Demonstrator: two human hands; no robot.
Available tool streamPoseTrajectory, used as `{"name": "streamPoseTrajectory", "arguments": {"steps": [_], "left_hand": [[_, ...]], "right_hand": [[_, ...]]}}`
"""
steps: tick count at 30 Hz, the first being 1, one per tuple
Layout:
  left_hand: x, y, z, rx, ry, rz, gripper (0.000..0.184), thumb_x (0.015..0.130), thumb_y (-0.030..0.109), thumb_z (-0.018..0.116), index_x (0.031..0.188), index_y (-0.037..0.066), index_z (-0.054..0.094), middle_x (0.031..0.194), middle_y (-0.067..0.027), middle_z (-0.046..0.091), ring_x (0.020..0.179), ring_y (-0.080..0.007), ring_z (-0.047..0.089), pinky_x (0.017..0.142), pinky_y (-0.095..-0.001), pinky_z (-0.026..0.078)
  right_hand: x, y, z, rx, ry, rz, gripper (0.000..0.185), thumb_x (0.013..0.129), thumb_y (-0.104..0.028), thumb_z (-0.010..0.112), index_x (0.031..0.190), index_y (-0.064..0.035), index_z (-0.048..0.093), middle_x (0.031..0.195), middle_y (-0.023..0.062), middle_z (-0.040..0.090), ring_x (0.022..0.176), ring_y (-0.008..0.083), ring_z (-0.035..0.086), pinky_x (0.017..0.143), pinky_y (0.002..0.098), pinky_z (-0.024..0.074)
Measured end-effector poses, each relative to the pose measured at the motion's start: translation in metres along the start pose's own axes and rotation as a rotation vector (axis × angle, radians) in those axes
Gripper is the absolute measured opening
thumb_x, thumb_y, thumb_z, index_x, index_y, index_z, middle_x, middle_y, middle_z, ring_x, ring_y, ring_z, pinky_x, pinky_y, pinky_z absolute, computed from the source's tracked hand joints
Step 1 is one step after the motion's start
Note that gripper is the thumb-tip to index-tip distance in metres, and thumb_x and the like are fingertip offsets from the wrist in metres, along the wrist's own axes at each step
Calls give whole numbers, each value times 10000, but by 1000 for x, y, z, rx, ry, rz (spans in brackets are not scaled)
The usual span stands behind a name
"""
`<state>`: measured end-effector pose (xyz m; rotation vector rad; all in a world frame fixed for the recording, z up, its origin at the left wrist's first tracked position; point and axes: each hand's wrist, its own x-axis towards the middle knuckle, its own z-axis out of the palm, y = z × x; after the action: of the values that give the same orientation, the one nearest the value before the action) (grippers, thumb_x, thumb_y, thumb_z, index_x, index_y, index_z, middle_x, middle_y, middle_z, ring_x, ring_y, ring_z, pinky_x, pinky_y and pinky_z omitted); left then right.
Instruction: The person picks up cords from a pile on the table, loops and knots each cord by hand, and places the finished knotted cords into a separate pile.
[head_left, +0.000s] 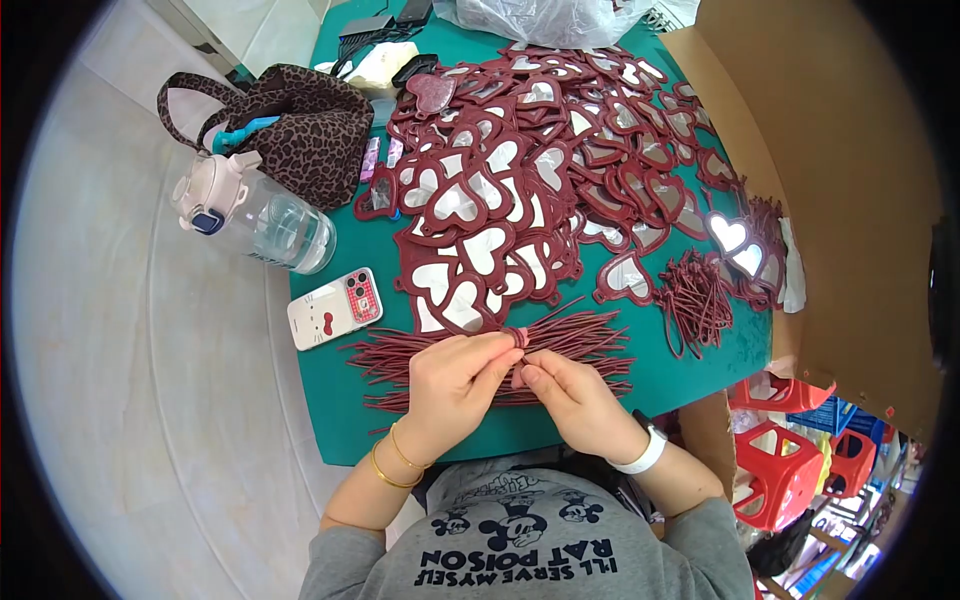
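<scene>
My left hand [457,378] is closed, with a maroon cord [517,338] looped about its fingertips. My right hand [578,395] pinches the same cord just beside it, and the fingertips of both hands nearly touch. Beneath them lies a wide bundle of straight maroon cords [590,348], partly covered by the hands. Just beyond sits a large pile of heart-shaped maroon frames [483,250] with white or shiny heart centres. To the right of the bundle is a heap of looped maroon cords [695,305].
A phone [335,308] lies left of the cords on the green table [340,400]. Behind it are a water bottle [285,225] and a leopard-print bag [305,130]. Clear plastic [540,20] covers the far end. Cardboard [770,110] borders the right side; red stools [780,480] stand below.
</scene>
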<state>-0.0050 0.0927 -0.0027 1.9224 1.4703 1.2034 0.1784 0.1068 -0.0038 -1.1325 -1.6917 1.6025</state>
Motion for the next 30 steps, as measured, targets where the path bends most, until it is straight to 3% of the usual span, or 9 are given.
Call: {"name": "streamPoseTrajectory", "arguments": {"steps": [2, 5, 6, 9, 13, 20, 26, 30], "left_hand": [[-2, 0, -1, 80, -1, 58, 133, 871, 137, 732, 961, 41, 709, 938, -45, 741, 620, -150, 575, 559, -278, 421], [-1, 6, -4, 241, -1, 168, 157, 830, 130, 750, 966, 68, 703, 932, -22, 729, 648, -182, 561, 614, -301, 424], [0, 7, -4, 291, -17, 182, 161, 832, 136, 748, 973, 75, 700, 940, -11, 722, 683, -181, 559, 656, -311, 416], [2, 14, -4, 391, -48, 212, 168, 837, 149, 745, 985, 88, 693, 957, 10, 710, 755, -179, 556, 739, -331, 401], [6, 26, -5, 405, -118, 140, 135, 867, 146, 711, 988, 97, 676, 952, 20, 678, 852, -188, 542, 825, -363, 358], [10, 18, -12, 90, -370, -11, 66, 915, 117, 636, 971, 92, 663, 944, -24, 627, 974, -239, 531, 862, -403, 358], [14, 14, -12, 30, -311, 49, 71, 905, 117, 641, 961, 81, 665, 1016, -46, 606, 1054, -271, 514, 909, -413, 362], [21, 16, -17, 100, -273, 122, 80, 890, 130, 654, 951, 81, 671, 1024, -43, 596, 1076, -269, 515, 929, -414, 367]], "right_hand": [[1, -4, -6, -20, -18, -22, 148, 965, -118, 608, 1061, -13, 650, 862, 79, 688, 732, 242, 616, 683, 330, 496], [6, -20, -24, -736, -113, -285, 132, 944, -150, 614, 1010, -38, 639, 781, 44, 636, 682, 221, 588, 680, 345, 472], [9, -21, -29, -736, -111, -285, 132, 944, -150, 614, 1010, -38, 639, 781, 44, 636, 682, 221, 588, 680, 345, 472], [17, -23, -43, -1193, -143, -610, 120, 885, -192, 646, 946, -90, 629, 698, 14, 552, 653, 189, 555, 697, 354, 444], [25, -33, -56, -1353, -114, -806, 131, 842, -232, 652, 909, -127, 614, 647, -1, 494, 654, 153, 538, 737, 349, 419], [25, -40, -58, -1164, -95, -734, 240, 824, -286, 720, 980, -110, 673, 745, -28, 594, 683, 153, 540, 734, 352, 379], [23, -36, -49, -936, 34, -707, 290, 789, -291, 784, 1005, -111, 715, 807, -38, 648, 702, 153, 551, 727, 343, 357], [18, -35, -50, -871, 44, -676, 222, 790, -240, 793, 956, -115, 716, 779, -32, 629, 702, 159, 553, 716, 344, 357]]}}
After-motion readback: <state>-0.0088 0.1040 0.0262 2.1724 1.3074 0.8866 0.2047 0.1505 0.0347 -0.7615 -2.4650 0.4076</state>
